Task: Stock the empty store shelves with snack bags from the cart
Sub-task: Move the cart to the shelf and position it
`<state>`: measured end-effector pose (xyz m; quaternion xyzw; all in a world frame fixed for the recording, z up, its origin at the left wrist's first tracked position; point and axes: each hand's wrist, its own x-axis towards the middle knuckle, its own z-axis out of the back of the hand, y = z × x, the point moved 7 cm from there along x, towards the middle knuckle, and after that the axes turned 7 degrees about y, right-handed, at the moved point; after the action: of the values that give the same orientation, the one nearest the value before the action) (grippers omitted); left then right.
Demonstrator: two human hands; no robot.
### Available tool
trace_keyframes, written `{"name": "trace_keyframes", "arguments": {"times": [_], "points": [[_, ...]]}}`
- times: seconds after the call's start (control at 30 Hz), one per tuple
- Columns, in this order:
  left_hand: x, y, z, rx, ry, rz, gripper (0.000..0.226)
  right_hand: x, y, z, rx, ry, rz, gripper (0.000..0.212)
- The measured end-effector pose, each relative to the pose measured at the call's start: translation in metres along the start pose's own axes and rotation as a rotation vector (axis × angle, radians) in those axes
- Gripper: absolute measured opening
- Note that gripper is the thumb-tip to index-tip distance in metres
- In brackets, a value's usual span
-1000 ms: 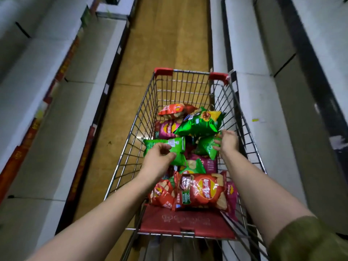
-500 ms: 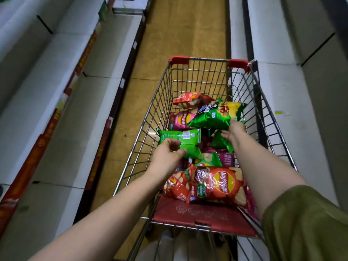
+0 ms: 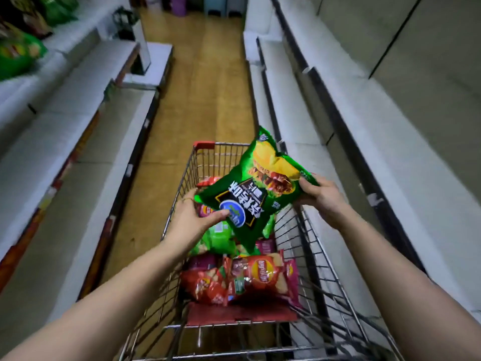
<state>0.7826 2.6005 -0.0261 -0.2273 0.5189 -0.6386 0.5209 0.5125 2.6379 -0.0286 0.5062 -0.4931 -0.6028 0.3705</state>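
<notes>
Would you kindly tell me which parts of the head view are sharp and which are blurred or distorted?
Head view: the green bag is sharp enough to show its print; the left shelves and their bags smear with motion blur; the wide lens bends the right shelves; light is dim.

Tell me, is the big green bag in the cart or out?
Out: left hand and right hand hold the green bag up above the cart's rim.

Open shelves (image 3: pixel 377 113) either side of cart (image 3: pixel 309 246)

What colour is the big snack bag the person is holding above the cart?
The bag is green with yellow and black print, head view.
</notes>
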Motion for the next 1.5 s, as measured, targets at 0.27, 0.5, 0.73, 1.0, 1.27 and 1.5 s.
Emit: {"name": "trace_keyframes", "arguments": {"times": [0.27, 0.5, 0.73, 1.0, 1.27, 1.5], "points": [[-0.047, -0.057, -0.012, 0.033, 0.599, -0.109, 0.065, -0.097, 0.078, -0.006, 0.015, 0.032, 0.116, 0.017], [-0.097, -0.122, -0.039, -0.309, 0.686, -0.219, 0.038, -0.184, 0.116, -0.016, 0.037, -0.090, 0.259, 0.090], [-0.148, -0.190, -0.070, -0.586, 0.685, -0.361, 0.044, -0.283, 0.151, -0.006, -0.007, -0.253, 0.362, 0.118], [-0.260, -0.219, -0.137, -0.865, 0.763, -0.330, 0.030, -0.405, 0.141, 0.026, 0.300, -0.412, 0.586, 0.101], [-0.401, -0.206, -0.212, -0.687, 0.979, -0.271, 0.051, -0.508, 0.139, 0.015, 0.236, -0.609, 0.670, 0.049], [-0.474, -0.228, -0.186, -0.231, 0.898, -0.800, 0.021, -0.632, 0.157, 0.047, -0.116, -0.752, 0.552, 0.039]]}}
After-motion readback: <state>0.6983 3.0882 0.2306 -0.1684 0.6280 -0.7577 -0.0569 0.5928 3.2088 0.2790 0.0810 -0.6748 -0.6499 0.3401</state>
